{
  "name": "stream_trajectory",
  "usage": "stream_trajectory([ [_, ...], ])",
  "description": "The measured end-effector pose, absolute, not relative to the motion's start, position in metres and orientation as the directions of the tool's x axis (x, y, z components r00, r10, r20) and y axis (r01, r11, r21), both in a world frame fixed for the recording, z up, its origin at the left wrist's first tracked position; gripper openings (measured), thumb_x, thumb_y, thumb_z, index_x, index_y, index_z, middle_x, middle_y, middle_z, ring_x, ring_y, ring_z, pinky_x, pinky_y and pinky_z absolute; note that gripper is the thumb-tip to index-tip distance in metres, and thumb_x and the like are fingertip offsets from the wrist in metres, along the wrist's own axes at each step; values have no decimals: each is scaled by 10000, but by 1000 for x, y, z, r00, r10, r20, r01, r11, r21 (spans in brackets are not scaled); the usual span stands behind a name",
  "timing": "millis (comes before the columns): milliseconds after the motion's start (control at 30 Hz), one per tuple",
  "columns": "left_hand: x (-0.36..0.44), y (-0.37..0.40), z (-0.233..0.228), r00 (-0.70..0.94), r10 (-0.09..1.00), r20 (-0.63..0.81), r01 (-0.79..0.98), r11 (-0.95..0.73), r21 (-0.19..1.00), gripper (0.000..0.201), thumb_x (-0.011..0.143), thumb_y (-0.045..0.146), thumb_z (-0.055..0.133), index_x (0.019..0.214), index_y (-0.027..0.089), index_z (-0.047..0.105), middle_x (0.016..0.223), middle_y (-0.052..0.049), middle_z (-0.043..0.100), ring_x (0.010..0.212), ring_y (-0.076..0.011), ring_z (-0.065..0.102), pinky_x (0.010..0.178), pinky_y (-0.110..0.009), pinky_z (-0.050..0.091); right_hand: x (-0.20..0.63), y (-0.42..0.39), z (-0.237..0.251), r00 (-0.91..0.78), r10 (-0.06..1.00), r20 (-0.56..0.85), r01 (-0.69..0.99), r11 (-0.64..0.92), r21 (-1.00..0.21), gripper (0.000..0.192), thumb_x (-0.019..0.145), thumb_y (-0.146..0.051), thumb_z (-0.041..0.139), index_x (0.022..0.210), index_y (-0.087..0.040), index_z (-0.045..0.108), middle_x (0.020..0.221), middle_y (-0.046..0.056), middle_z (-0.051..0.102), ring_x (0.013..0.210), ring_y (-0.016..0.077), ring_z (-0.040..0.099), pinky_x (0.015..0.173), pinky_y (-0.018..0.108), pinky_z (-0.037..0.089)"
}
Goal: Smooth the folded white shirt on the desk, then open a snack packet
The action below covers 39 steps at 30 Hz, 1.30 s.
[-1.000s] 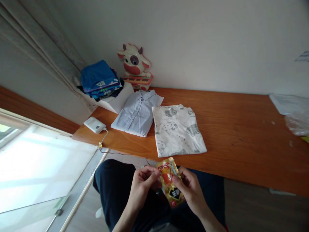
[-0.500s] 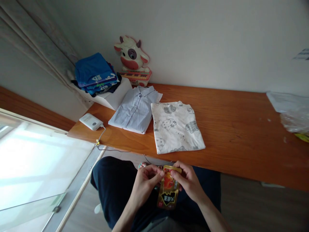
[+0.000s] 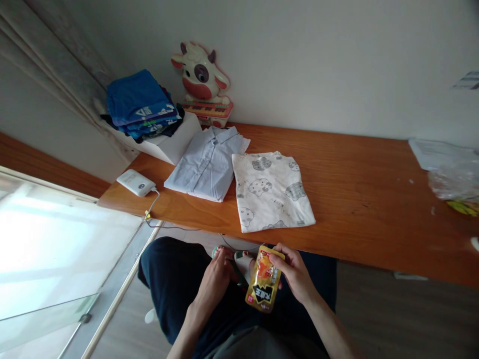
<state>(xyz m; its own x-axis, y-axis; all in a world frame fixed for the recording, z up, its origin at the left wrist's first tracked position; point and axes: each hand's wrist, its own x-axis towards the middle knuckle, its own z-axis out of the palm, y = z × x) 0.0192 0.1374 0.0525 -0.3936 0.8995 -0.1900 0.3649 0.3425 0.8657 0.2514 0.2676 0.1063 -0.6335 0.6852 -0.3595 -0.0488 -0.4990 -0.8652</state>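
Observation:
My right hand grips a gold snack pouch by its side near the top, thumb on the printed front. The pouch is flat and shiny, with an orange picture and a black label, and hangs tilted over my lap. To its left, apart from it, is my left hand, back up and fingers curled together. Whatever those fingers may hold is hidden. Just beyond the hands, a folded white cloth garment with grey animal prints lies at the table edge.
On the wooden table lie a folded light-blue shirt and a white power bank with a cable. Behind are a blue clothes pile on a white box and a cow toy keyboard. Clear plastic wrap lies far right.
My left hand has let go of the pouch's top edge and moved left, away from it. My right hand still holds the pouch, now turned slightly. The view has shifted a little.

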Motion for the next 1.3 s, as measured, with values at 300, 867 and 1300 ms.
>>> stream_trajectory([
  [300, 56, 157, 85, -234, 928, -289, -75, 279, 957, 422, 1003, 507, 704, 1253, 173, 764, 1224, -145, 787, 1089, -272, 737, 961, -356, 579, 247, 266, 87, -651, 679, -340, 82, -382, -920, 401, 986, -585, 724, 889, -200, 665, 701, -31, 568, 573, 121, 485, 483, 231, 398],
  [867, 104, 144, -4, -276, 924, -264, 273, 338, 900, 392, 1040, 499, 585, 852, 173, 694, 864, -78, 730, 802, -226, 653, 756, -328, 476, 262, 220, -44, -548, 801, -240, 274, -99, -957, 502, 1017, -677, 586, 880, -202, 672, 896, 67, 749, 889, 267, 695, 827, 353, 519],
  [1300, 104, 136, -19, -339, 881, -329, 51, 366, 929, 516, 1023, 649, 583, 918, 155, 689, 858, -51, 701, 788, -196, 598, 723, -284, 446, 253, 237, -22, -620, 733, -278, 345, -63, -936, 578, 960, -772, 597, 798, -220, 650, 774, 44, 692, 807, 243, 662, 764, 325, 521],
])
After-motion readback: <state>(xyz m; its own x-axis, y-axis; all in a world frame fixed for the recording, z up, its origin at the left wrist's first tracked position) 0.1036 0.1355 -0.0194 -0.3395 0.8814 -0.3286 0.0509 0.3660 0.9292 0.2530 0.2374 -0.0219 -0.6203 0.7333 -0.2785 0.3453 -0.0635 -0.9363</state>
